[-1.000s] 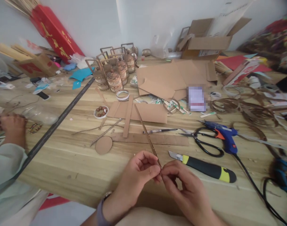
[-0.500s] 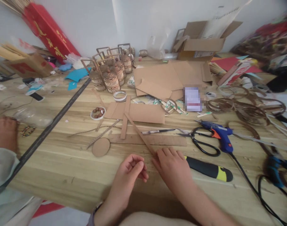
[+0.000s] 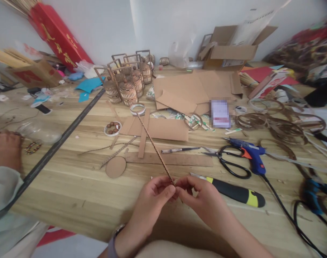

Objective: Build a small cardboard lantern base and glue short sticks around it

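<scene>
A thin cardboard strip (image 3: 155,149), turned edge-up so its corrugation shows, runs from my fingers away over the table. My left hand (image 3: 155,197) pinches its near end between thumb and fingers. Right beside it, the fingertips of my right hand (image 3: 199,191) close on the same end. A black and yellow utility knife (image 3: 233,191) lies just right of my right hand. Beyond my hands lie a flat cardboard strip (image 3: 168,159), a cardboard disc (image 3: 115,167), a pen (image 3: 181,150) and a cardboard sheet (image 3: 167,129).
Black-handled scissors (image 3: 234,168) and a blue glue gun (image 3: 253,154) with its cord lie to the right. Small woven baskets (image 3: 128,91) stand at the back, near a bowl of brown beads (image 3: 112,128). Another person's hand (image 3: 6,143) rests at the left.
The cardboard strip has been lifted off the table and turned onto its edge. My left hand has moved right and closed on its end; my right hand has shifted from lying flat to pinching.
</scene>
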Tool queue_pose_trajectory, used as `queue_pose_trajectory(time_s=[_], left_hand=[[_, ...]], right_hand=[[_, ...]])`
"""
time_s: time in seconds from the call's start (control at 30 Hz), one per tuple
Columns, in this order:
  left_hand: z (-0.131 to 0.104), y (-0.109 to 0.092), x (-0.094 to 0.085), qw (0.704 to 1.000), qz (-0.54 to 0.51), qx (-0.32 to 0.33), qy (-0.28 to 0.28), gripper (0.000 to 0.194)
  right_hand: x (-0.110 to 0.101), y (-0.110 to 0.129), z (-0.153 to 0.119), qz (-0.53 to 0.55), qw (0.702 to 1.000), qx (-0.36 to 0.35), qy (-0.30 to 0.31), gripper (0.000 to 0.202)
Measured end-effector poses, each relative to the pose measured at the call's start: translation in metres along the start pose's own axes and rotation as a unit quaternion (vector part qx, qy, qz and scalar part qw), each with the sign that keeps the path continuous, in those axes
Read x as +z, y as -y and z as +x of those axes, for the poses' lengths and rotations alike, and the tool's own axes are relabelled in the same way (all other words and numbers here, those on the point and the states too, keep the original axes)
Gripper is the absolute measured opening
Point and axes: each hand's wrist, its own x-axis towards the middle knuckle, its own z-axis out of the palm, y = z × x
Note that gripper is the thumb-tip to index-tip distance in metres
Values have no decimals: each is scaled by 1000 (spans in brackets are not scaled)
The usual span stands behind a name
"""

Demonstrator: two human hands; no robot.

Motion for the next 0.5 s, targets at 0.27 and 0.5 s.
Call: queue_pose_trajectory(time_s=[0.27,0.5], left_hand=[[-1,-15,-1,999,-5,17,-42,32],[-3,-19,2,998,-37,14,-48,40]], right_hand=[[-1,-2,-10,52,994,-92,-30,20],[0,0,-21,-6,981,-174,-87,17]])
